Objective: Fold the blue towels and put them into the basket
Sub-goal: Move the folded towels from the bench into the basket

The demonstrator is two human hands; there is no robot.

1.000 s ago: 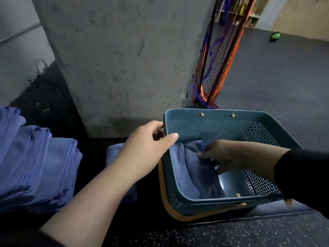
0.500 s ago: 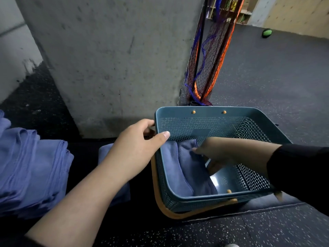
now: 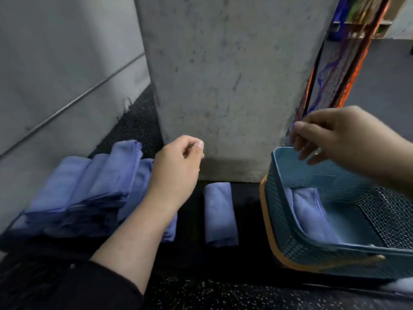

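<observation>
Basket (image 3: 290,222) as landmark: one folded towel (image 3: 312,213) inside, another (image 3: 220,214) just left on floor, pile (image 3: 73,193) further left. Left hand (image 3: 176,173) loosely curled, right hand (image 3: 330,135) relaxed above rim, both empty. Best grip floor towel by both ends, keep folds flat.

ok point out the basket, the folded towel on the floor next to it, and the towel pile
basket (image 3: 282,199): head view, on its left mesh wall
folded towel (image 3: 220,214): head view, on the middle of its top face
towel pile (image 3: 76,189): head view, on the upper folds
</observation>
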